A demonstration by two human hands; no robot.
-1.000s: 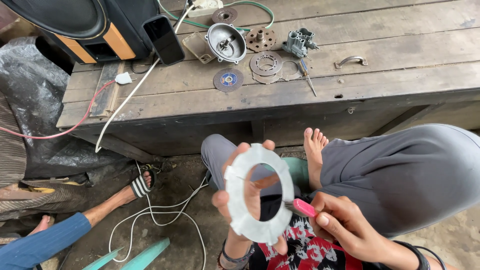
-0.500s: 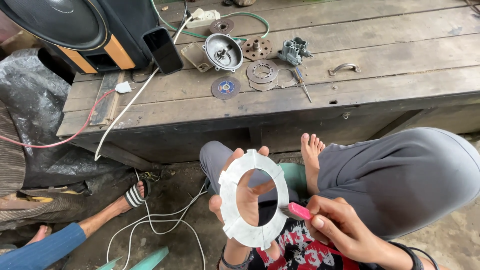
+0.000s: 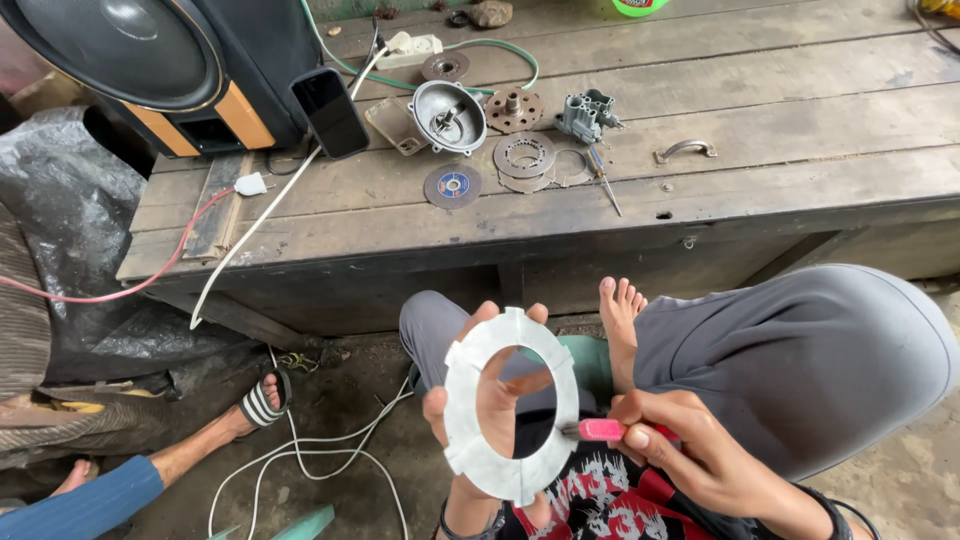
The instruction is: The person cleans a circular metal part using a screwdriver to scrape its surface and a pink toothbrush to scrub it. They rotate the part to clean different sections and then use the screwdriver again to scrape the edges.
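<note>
The person sits low by the wooden table (image 3: 700,190) with the left hand (image 3: 480,420) held up, its fingers (image 3: 487,312) wrapped round the rim of a pale flat ring (image 3: 460,400) with a notched edge, so it faces them just above the lap. The right hand (image 3: 690,460) has its fingers pinched shut on a small pink-handled cutter (image 3: 600,430), whose tip meets the ring's right edge. It looks like trimming of the ring's outline is under way; a next cut would need the ring kept steady and the blade following the edge closely. On the table, well apart, lie metal discs (image 3: 525,155), a round housing (image 3: 447,117) and a phone (image 3: 330,112)
</note>
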